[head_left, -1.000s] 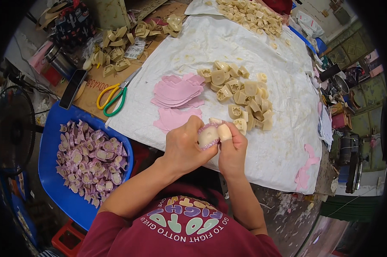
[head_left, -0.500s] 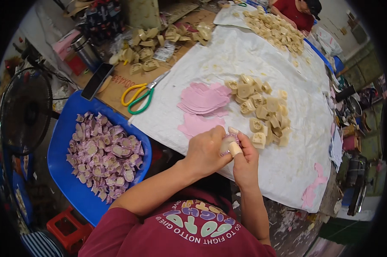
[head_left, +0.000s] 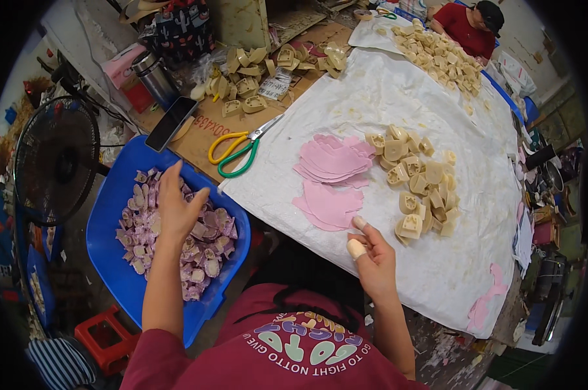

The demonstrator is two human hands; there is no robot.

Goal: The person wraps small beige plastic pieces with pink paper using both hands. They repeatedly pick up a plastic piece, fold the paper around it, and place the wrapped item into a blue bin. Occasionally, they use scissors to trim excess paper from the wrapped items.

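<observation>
My left hand is over the blue basin, fingers apart and nothing in it. Below it lie many small pieces covered in glittery purple-pink material. Light finger covers wrap the thumb and forefinger of my right hand, which are spread apart and hold nothing visible. Its forefinger tip is at the lower edge of a pink sheet; whether it touches, I cannot tell. Just beyond lies a stack of ragged pink sheets. Loose beige moulded pieces sit to the right of the sheets, on the white cloth.
Scissors with yellow and green handles lie by the cloth's left edge. A phone and a steel flask stand beyond the basin. A fan is at left, a red stool below. Another person sits at the far right.
My hands have parted. The left moved left to the basin and the small purple-pink piece is no longer in my fingers. My right hand stays near the pink sheets, fingers opened.
</observation>
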